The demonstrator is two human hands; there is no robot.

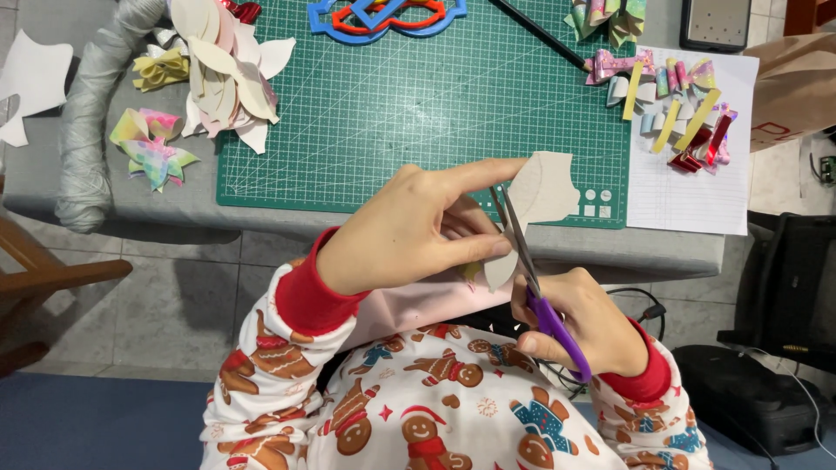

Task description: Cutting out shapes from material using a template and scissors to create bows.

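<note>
Gingerbread-print sleeves frame both hands. Right hand (579, 322) grips purple scissors (538, 292), blades around a beige paper shape (540, 196) pinched in the left hand (418, 231), above the green cutting mat's (418, 113) near edge.

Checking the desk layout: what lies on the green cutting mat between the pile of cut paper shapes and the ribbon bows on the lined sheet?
In the head view, that stretch of the cutting mat between the paper shapes and the ribbon bows is bare grid.

- Grey table (610, 248) over a tiled floor (157, 296).
- Wooden chair (35, 278) at the left.
- Black chair (797, 278) at the right.
- Blue rug (96, 426) near the bottom.
</note>
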